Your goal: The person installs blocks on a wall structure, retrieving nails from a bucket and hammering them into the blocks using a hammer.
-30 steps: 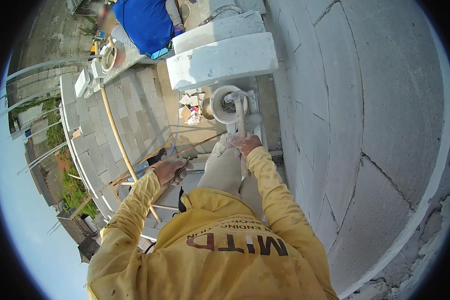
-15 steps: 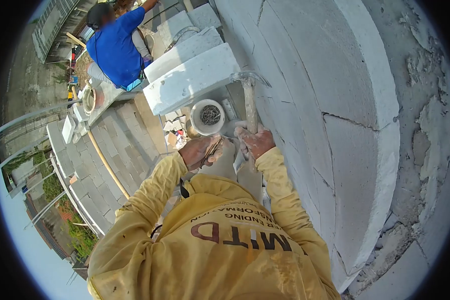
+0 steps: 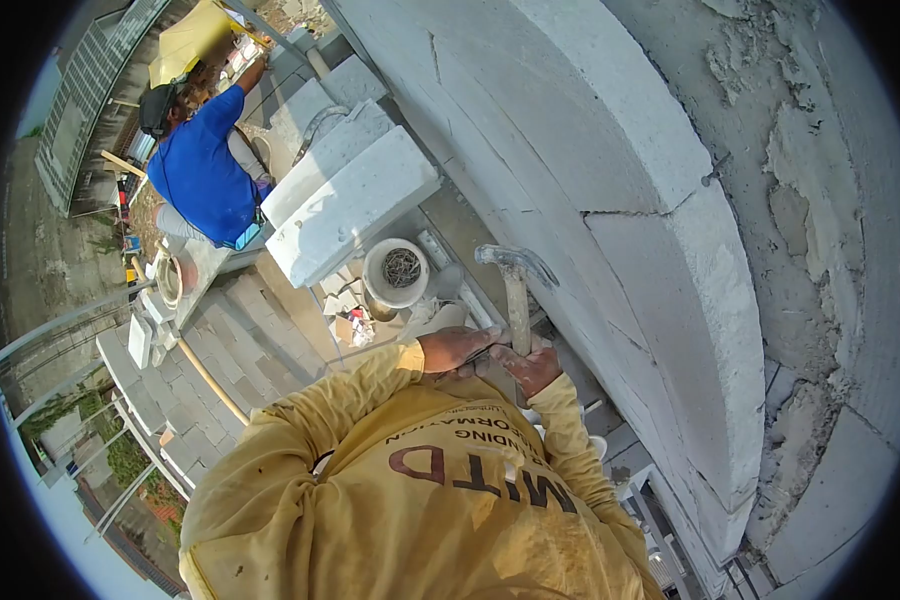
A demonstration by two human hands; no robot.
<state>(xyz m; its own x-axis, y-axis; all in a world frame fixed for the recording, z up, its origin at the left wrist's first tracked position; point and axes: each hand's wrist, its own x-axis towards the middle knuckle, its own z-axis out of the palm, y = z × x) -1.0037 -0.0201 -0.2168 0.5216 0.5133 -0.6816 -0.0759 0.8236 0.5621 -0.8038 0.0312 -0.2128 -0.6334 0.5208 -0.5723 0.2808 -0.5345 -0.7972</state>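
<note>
My right hand (image 3: 532, 367) is closed around the handle of a claw hammer (image 3: 517, 300), whose head points up and away from me. Close beside it, my left hand (image 3: 454, 350) is closed on thin dark nails, and the two hands nearly meet or touch in front of my chest. Beyond my hands stands a round white bucket (image 3: 371, 275) with many nails (image 3: 402, 267) inside. Behind the bucket lie two long pale blocks (image 3: 355, 210), side by side. The block wall (image 3: 610, 270) rises to the right of the hammer.
A co-worker in a blue shirt (image 3: 205, 180) crouches at the upper left. Near that person sits another bucket (image 3: 169, 280). Paper scraps (image 3: 348, 325) lie left of the nail bucket. A wooden pole (image 3: 213, 380) and a lower block wall (image 3: 220, 350) are at the left.
The view has turned toward the wall on the right. My left hand has come across beside my right hand, bringing the nails near the hammer handle. The hammer no longer overlaps the bucket.
</note>
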